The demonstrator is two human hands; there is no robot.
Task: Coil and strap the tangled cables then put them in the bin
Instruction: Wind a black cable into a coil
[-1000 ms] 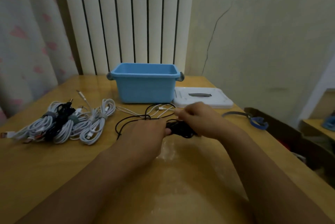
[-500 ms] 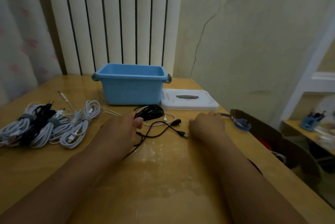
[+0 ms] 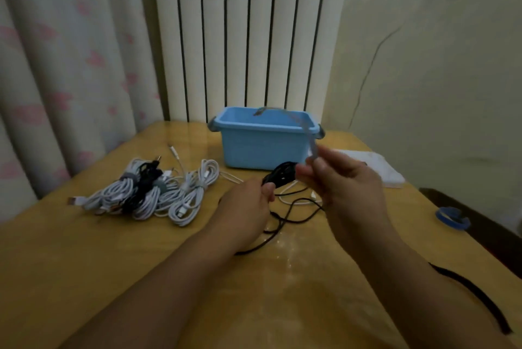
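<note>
My left hand (image 3: 250, 204) pinches a small coil of black cable (image 3: 279, 177) just above the table, in front of the blue bin (image 3: 262, 148). The coil's loose tail (image 3: 293, 213) trails over the wood below. My right hand (image 3: 341, 182) pinches a grey strap (image 3: 306, 134) right beside the coil; the strap arcs up, blurred, across the bin's front. A thin white cable (image 3: 296, 201) lies under both hands. At the left lies a pile of white and black coiled cables (image 3: 152, 193) bound with grey straps.
A white lid (image 3: 381, 168) lies right of the bin. A roll of blue strap (image 3: 452, 217) sits at the table's right edge, and a black strap (image 3: 474, 300) hangs near the front right. A radiator and a curtain stand behind the table.
My right hand reached to the right edge, came back holding a grey strap and rose beside the coil. My left hand kept the black coil and lifted it slightly.
</note>
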